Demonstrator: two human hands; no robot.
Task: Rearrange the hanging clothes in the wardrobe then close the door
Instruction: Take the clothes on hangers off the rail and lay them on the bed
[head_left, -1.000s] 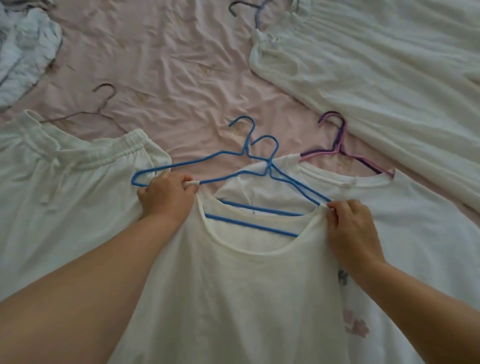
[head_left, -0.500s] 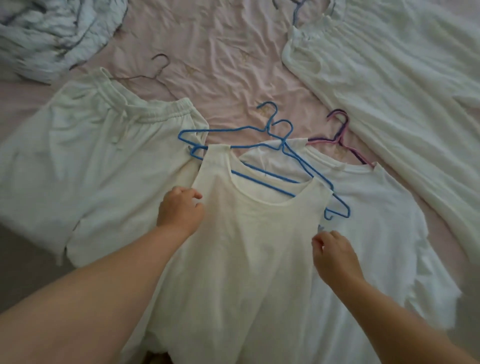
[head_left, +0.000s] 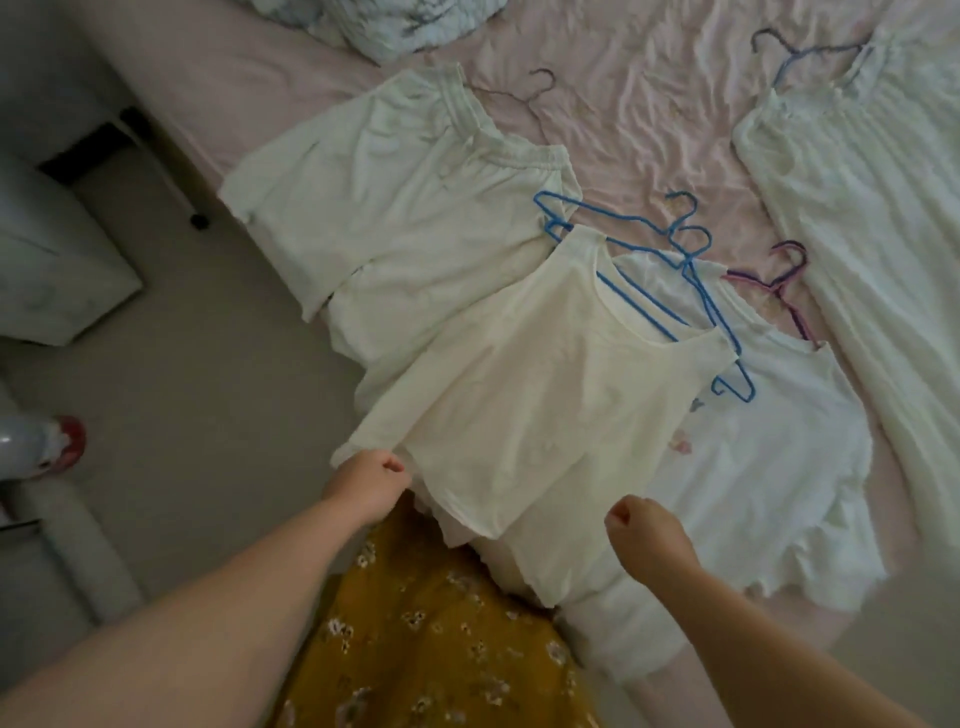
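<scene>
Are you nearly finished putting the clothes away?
Not yet. Done: the cream top sits on a blue hanger, laid on the bed. In hand: the left hand pinches its bottom edge; the right hand is curled beside it. Left: the white shorts, the white tee and the long white dress lie unhung. No wardrobe shows.

No readable text, labels, brands or numbers on any clothes or hangers.
</scene>
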